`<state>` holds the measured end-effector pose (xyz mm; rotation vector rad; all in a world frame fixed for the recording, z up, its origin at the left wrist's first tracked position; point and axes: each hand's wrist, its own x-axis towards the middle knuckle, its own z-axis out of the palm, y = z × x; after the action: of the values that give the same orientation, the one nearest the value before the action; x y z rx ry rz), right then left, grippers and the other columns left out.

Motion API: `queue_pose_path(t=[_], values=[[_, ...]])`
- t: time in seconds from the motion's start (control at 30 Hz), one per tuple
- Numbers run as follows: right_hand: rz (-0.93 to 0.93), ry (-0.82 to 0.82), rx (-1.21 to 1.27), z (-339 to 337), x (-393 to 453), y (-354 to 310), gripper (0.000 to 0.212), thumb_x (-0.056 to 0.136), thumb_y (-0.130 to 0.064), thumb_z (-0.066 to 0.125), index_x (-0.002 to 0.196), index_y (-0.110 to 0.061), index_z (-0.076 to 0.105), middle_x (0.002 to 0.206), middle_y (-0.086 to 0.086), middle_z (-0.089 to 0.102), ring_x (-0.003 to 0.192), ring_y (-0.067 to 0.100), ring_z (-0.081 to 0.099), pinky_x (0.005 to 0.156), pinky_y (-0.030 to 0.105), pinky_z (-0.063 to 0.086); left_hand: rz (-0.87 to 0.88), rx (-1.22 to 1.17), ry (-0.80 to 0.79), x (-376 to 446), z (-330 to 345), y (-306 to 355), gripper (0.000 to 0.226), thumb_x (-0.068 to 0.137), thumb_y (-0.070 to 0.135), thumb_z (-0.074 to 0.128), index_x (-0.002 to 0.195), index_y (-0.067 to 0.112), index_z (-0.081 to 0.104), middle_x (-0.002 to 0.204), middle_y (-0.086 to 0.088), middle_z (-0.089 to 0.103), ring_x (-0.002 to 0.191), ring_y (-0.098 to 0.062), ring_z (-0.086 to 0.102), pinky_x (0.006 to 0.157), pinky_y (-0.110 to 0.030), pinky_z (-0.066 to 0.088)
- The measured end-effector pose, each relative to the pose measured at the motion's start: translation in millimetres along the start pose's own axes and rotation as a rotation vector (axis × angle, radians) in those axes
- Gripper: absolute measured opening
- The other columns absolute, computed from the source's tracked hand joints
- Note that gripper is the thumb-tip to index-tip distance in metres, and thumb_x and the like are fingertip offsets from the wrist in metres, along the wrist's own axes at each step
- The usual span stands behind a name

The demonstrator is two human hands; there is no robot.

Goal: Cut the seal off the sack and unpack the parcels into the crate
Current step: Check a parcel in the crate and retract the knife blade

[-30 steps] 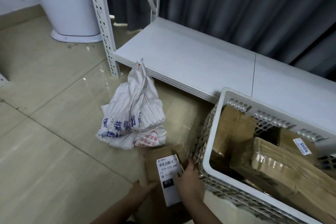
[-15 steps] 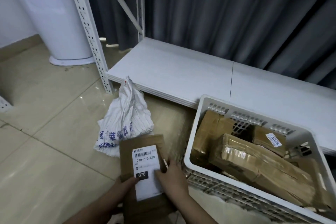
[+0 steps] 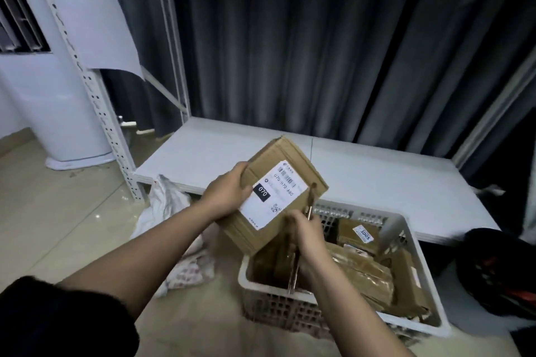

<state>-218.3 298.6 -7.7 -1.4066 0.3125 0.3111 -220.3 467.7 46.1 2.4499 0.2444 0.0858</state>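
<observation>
Lifting labelled parcel [image 3: 285, 195] from floor to frame centre, above crate [image 3: 417, 243] at lower right; left hand [image 3: 224, 193] gripping its edge; right hand [image 3: 309, 236] closed around parcel corner and scissors [image 3: 301, 243]; emptied sack [image 3: 166, 206] lying left.

One brown cardboard parcel with a white shipping label [image 3: 285, 191] is held up by two bare hands, the left hand [image 3: 224, 193] and the right hand [image 3: 307, 238]. One white perforated plastic crate [image 3: 406, 229] is seen; several brown parcels lie inside, their number unclear. One white woven sack [image 3: 166, 203] is counted.
</observation>
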Motion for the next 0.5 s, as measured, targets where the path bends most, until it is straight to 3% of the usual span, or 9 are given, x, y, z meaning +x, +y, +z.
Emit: queue_pose_path(t=[0.07,0.2,0.33,0.43,0.5], values=[[0.015,0.081,0.127,-24,6,-5,0.025,0.085,-0.014,0.056,0.110,-0.011,0.052,0.065,0.001,0.052,0.040,0.007,0.040,0.035,0.017,0.029,0.105,0.050,-0.029,28,18,27,0.052,0.090,0.025,0.051,0.140,0.030,0.035,0.132,-0.006,0.055,0.119,-0.029,0.053,0.096,-0.038,0.044],[0.081,0.170,0.426,-55,20,3,0.021,0.087,-0.014,0.054,0.107,-0.015,0.049,0.066,0.000,0.047,0.034,0.003,0.030,0.030,0.016,0.024,0.164,0.239,-0.107,73,72,64,0.060,0.093,0.023,0.041,0.147,0.039,0.019,0.144,-0.004,0.041,0.130,-0.029,0.042,0.104,-0.045,0.036],[0.200,0.172,0.630,-72,36,16,0.007,0.090,-0.017,0.052,0.097,-0.015,0.051,0.073,0.001,0.052,0.028,0.003,0.027,0.027,0.016,0.023,0.258,0.401,-0.158,103,121,87,0.067,0.094,0.018,0.042,0.150,0.038,0.011,0.155,0.001,0.028,0.140,-0.026,0.028,0.112,-0.046,0.026],[0.282,0.199,0.688,-88,39,29,0.009,0.094,-0.020,0.052,0.088,-0.016,0.057,0.087,0.001,0.065,0.027,0.003,0.027,0.027,0.014,0.022,0.275,0.470,-0.333,112,153,80,0.070,0.093,0.020,0.046,0.151,0.036,0.009,0.161,0.002,0.011,0.146,-0.025,0.014,0.117,-0.046,0.019],[0.310,0.203,0.735,-100,40,31,0.013,0.094,-0.017,0.050,0.083,-0.017,0.057,0.078,0.000,0.070,0.025,0.003,0.024,0.027,0.011,0.020,0.277,0.515,-0.452,109,168,71,0.066,0.094,0.025,0.046,0.151,0.033,0.013,0.161,0.002,0.012,0.146,-0.024,0.017,0.117,-0.040,0.020]])
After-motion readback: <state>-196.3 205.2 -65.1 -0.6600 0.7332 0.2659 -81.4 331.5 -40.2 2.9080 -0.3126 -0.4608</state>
